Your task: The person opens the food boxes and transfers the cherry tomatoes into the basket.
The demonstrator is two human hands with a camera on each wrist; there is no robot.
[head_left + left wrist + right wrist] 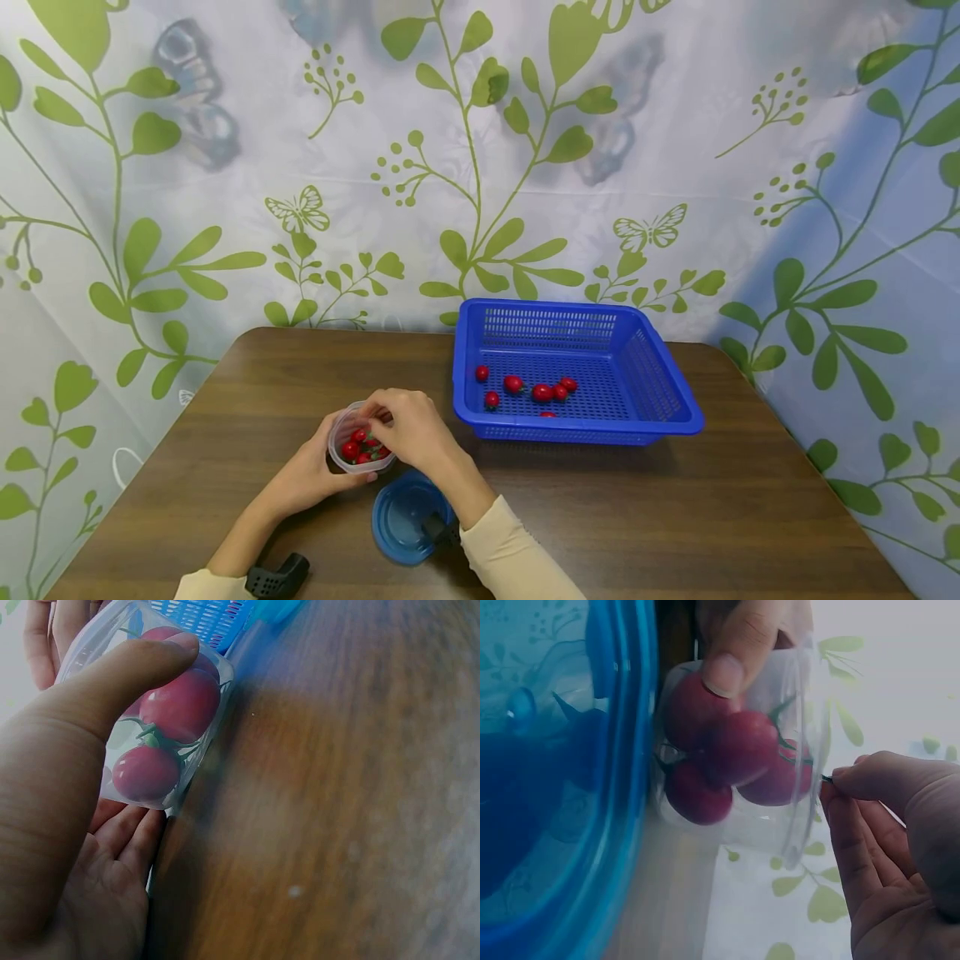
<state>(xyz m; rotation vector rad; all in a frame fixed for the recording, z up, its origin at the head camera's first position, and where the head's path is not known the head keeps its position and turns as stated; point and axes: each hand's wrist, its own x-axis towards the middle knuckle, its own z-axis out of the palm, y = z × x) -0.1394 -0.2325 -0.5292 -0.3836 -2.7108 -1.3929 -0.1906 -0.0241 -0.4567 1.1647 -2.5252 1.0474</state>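
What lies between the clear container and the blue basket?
In the head view, the right hand, then a bare strip of tabletop before the basket.

We cannot count the round red tomatoes (350, 451) in the clear plastic cup (337, 431), because the right hand (412, 427) covers part of its rim. The cream right sleeve (517, 557) runs off the head view's bottom edge, and a black wrist device (441, 531) partly hides the round, translucent blue lid (397, 523). The near rim of the rectangular blue plastic basket (585, 427) hides most of one tomato (548, 414). We cannot tell what the thin green stem (827, 778), mostly hidden between the right fingertips, belongs to.
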